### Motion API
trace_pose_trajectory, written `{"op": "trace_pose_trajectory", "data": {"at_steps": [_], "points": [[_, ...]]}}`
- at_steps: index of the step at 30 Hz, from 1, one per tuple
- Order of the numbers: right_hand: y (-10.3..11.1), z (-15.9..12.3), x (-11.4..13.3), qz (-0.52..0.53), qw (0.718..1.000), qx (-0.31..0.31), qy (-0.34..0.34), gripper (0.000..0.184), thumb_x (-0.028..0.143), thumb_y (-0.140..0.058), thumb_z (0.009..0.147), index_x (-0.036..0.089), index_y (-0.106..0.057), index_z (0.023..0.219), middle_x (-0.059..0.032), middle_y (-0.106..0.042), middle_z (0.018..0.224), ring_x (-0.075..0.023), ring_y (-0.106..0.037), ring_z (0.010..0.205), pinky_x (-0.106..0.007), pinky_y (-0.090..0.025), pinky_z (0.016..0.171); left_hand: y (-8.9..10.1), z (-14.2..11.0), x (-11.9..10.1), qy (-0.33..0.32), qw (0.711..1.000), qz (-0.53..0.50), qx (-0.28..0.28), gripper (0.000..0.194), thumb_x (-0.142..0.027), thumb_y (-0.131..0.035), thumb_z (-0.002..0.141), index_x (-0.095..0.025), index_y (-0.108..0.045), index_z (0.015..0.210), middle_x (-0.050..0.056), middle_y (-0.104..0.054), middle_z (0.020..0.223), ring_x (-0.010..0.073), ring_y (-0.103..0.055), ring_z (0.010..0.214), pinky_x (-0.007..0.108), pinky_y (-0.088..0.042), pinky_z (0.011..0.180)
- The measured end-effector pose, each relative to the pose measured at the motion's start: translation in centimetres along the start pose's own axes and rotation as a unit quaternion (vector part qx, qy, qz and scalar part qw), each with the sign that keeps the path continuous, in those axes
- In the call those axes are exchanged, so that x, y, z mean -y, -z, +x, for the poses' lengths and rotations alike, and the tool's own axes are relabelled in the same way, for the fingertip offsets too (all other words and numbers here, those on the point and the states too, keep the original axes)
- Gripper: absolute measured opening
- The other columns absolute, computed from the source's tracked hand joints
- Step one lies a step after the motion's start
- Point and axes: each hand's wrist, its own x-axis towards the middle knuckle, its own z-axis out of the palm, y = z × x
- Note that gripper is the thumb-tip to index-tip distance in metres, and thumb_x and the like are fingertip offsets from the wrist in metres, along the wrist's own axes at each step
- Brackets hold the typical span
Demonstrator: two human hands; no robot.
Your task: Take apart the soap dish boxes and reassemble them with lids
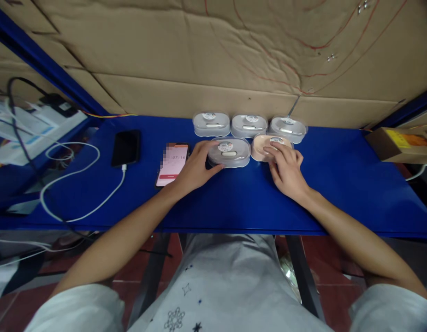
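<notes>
In the head view, my left hand [199, 168] grips the left end of a grey oval plastic box [236, 159] with a clear cover and a round sticker, thumb at its front and fingers behind. My right hand [286, 168] is on a peach oval box [260, 150] just to the right, fingertips over its top and thumb at its front edge. The two boxes sit side by side, nearly touching. Behind them stand three more grey boxes in a row: a left one [211, 125], a middle one [248, 127] and a right one [293, 131].
A phone with a lit screen [172, 163] lies left of my left hand. Farther left, a dark phone [126, 147] is plugged into a white cable [92, 214]. A cardboard box [389, 147] stands at the right. Cardboard [158, 55] backs the blue table [234, 207].
</notes>
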Motion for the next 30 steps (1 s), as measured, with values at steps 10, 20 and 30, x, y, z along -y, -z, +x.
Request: {"op": "trace_pose_trajectory", "data": {"at_steps": [10,20,30], "points": [[-0.2,0.1,0.1,-0.006,0.999,0.031,0.005,0.047,0.023,-0.043,0.11,0.023,-0.05,0.156,-0.0181,-0.059,0.164,-0.0363,-0.05,0.157,-0.064,-0.026,0.124,1.7,3.2,0.8,0.013,0.995,-0.029,0.098,0.078,-0.056,-0.07,0.099,-0.022,-0.039,0.162,0.018,-0.046,0.167,0.0347,-0.048,0.156,0.055,-0.044,0.129],[-0.6,0.0,0.3,-0.021,0.997,0.069,0.029,0.048,0.028,-0.043,0.112,0.023,-0.055,0.158,-0.0165,-0.053,0.171,-0.0376,-0.043,0.161,-0.064,-0.026,0.127,5.6,11.8,7.7,-0.02,0.979,0.15,0.14,0.095,-0.046,-0.081,0.081,-0.015,-0.043,0.163,0.022,-0.044,0.17,0.0428,-0.039,0.161,0.059,-0.031,0.134],[-0.6,-0.1,0.1,-0.033,0.996,0.073,0.049,0.046,0.031,-0.046,0.113,0.022,-0.056,0.158,-0.0189,-0.054,0.169,-0.0376,-0.045,0.159,-0.063,-0.026,0.127,5.4,13.4,7.9,0.024,0.983,0.129,0.131,0.086,-0.062,-0.09,0.065,-0.022,-0.057,0.134,0.015,-0.064,0.141,0.038,-0.062,0.13,0.051,-0.05,0.113]]}}
